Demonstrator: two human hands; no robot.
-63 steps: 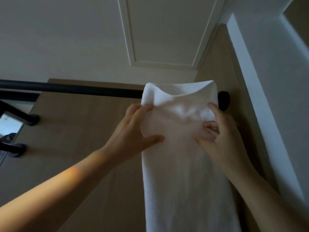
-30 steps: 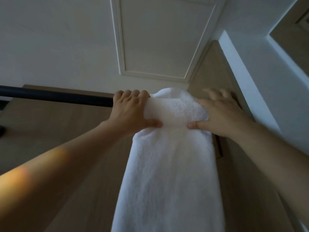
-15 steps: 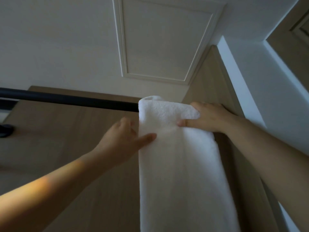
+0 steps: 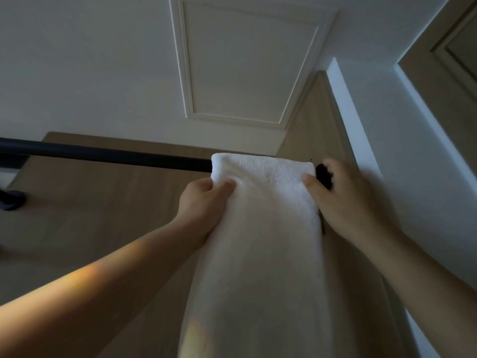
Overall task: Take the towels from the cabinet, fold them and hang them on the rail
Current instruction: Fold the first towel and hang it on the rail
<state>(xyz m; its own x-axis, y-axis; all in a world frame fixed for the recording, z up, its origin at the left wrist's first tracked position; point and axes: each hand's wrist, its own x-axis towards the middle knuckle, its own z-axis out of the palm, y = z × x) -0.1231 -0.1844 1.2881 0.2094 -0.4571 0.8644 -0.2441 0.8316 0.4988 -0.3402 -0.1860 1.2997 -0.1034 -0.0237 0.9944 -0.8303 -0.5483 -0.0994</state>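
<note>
My feed is dim and greyish, the white towel the brightest patch, a warm streak of light lying across the left forearm, the right hand smeared by motion blur, and the wall edges splaying outward under the wide lens.

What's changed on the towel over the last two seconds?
The left hand rose and now pinches the towel at its left edge, under the rail. The right hand slid off the top fold to the right edge. The towel stays draped at the rail's right end.
</note>
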